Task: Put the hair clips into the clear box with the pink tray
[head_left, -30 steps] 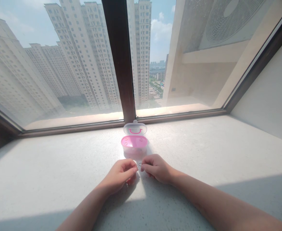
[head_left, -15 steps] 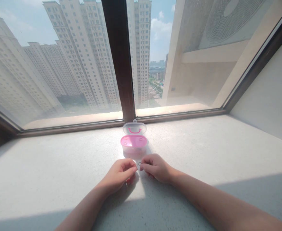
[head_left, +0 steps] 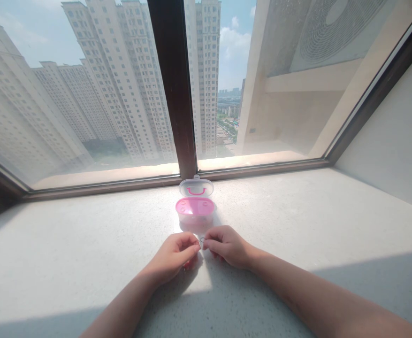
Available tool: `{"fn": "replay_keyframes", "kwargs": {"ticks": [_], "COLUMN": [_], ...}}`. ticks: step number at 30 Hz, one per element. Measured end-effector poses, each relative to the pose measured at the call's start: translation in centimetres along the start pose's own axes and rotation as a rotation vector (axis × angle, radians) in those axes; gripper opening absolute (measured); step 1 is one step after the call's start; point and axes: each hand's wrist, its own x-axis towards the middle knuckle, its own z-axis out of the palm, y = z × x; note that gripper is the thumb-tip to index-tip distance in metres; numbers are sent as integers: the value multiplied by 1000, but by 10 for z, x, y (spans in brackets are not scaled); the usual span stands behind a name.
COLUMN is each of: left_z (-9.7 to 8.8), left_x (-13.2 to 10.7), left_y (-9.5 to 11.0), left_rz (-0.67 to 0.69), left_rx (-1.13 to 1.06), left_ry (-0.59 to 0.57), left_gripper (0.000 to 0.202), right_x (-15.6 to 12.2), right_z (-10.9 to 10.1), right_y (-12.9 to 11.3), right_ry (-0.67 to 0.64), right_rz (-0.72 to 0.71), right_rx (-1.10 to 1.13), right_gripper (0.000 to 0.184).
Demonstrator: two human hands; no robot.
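Note:
My left hand (head_left: 178, 253) is closed in a pinch, thumb against forefinger, low over the pale sill. Whatever sits between those fingertips, if anything, is too small to make out. Facing it, my right hand (head_left: 227, 245) pinches a small thin dark loop (head_left: 202, 240), which shows in the narrow gap between the two hands. The fingertips of both hands nearly meet. Just behind them stands an oval plastic box (head_left: 195, 219) with a clear body and a pink tray (head_left: 194, 205) inside its top. Its clear lid (head_left: 196, 182), with a pink handle, is tipped up at the back.
The speckled white sill (head_left: 86, 244) spreads to both sides, partly in sun and partly in shade. A dark window frame (head_left: 172, 84) rises behind the box. At the right is a white wall (head_left: 396, 126).
My right hand and the small loop have shifted very slightly left toward my left hand. Both pinches and the box look the same.

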Motion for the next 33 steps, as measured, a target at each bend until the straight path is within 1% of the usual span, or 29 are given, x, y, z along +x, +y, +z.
{"fn": "replay_keyframes", "kwargs": {"ticks": [12,22,26,33], "left_z": [-1,1,1,3], "left_x": [1,-1,-1,0], "left_y": [1,4,3,1], "left_rz": [-14,-49,-33,-18], "left_rx": [52,78,93,153], "left_ry": [11,6,1,28], "left_gripper": [21,25,24,24], "right_x": [1,0,0,0], "right_z": [0,-1,0,-1], "right_y": [2,-1,1,1], "right_ry": [-7,-16,-29,-28], "right_rz": [7,-13,-33,-46], "right_rx": [7,-18,-44,-83], "right_gripper": [14,18,17,18]}}
